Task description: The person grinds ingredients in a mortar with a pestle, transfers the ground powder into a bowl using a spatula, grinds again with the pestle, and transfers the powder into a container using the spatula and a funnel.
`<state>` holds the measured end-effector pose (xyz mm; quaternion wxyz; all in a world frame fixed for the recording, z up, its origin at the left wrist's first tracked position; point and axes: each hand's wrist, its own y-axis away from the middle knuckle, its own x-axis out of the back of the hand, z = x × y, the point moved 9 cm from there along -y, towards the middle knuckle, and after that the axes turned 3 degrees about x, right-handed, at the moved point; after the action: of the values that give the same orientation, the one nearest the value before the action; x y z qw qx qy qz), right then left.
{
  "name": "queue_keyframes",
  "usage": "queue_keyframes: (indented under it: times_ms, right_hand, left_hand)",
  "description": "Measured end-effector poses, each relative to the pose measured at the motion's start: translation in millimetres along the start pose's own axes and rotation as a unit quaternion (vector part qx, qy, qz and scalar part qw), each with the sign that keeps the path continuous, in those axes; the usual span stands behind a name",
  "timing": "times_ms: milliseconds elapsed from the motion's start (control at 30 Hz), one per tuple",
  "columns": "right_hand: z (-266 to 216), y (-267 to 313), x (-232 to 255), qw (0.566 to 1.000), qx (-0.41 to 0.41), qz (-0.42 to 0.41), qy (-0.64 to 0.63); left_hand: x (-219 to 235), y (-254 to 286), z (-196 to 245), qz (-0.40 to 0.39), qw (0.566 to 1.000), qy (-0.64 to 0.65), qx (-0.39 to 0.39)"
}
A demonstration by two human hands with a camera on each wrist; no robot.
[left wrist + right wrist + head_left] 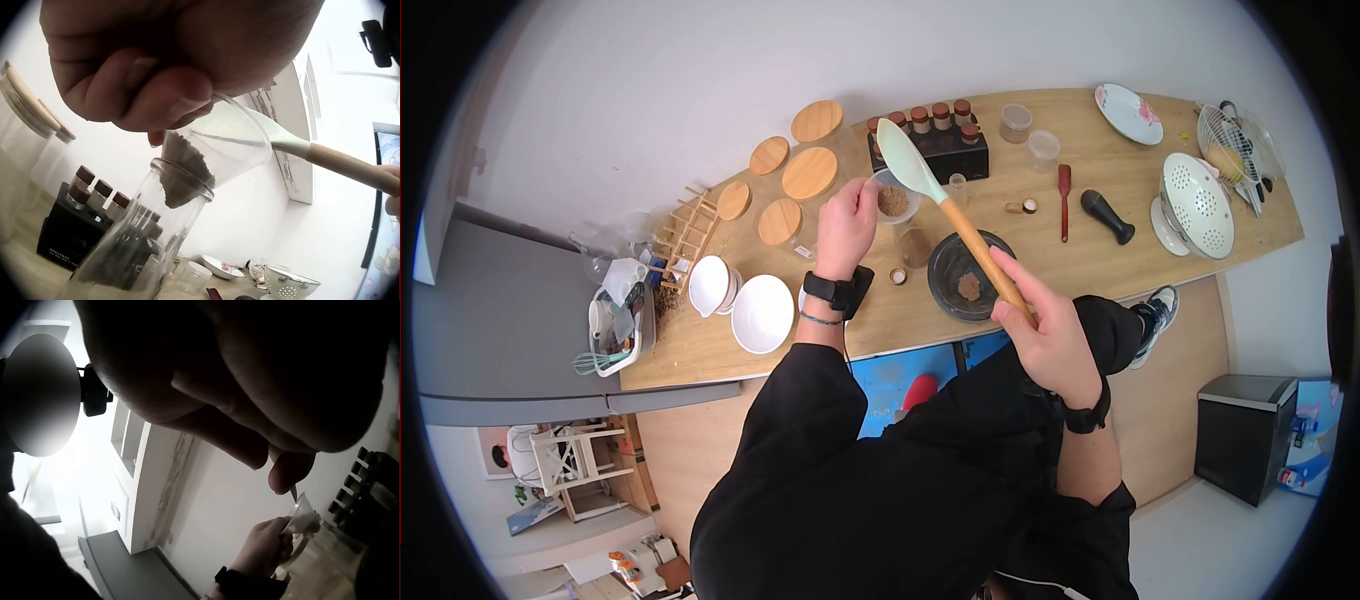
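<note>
My left hand [847, 228] pinches the rim of a clear funnel [234, 147] that stands in the mouth of a glass bottle [147, 231]. Brown powder [186, 169] lies in the funnel's lower part. My right hand [1050, 335] grips the wooden handle of a spatula [975, 245]; its pale green head [908, 160] is over the funnel, and no powder can be made out on it. Below the handle sits a dark bowl [945, 295] with a little brown powder at its bottom.
Behind the bottle is a black rack [960, 163] of small jars. Wooden-lidded jars [810, 173] and white bowls [762, 314] stand to the left. To the right lie a red utensil [1064, 205], a black pestle [1108, 218], a colander [1197, 207] and a flowered plate [1129, 113].
</note>
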<state>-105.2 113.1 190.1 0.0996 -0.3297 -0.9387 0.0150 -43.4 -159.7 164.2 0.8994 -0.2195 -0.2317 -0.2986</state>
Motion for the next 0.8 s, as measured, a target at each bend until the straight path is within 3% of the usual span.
queue_keyframes:
  times_ms: [200,267,367,567,800]
  right_hand:
    - [-14.1,14.1,10.8,0.999,0.029,0.002,0.034]
    - [-13.4,22.1,15.7,0.998,-0.033,-0.024,0.037]
    - [-8.6,30.2,24.8,1.0,-0.01,-0.005,0.016]
    - [-5.9,40.5,37.1,0.995,-0.074,0.027,-0.068]
    - [10.1,53.4,54.6,0.992,-0.082,0.054,-0.084]
  left_hand:
    - [0.2,-0.3,0.2,-0.002,1.0,-0.001,0.0]
    - [-0.2,-0.6,-2.2,-0.006,1.0,-0.003,0.005]
    - [-0.7,-0.2,-3.1,-0.003,1.0,0.002,0.005]
    - [-0.7,0.2,-12.6,-0.017,0.997,0.014,0.075]
    - [10.3,3.4,-20.4,0.0,0.989,0.09,0.114]
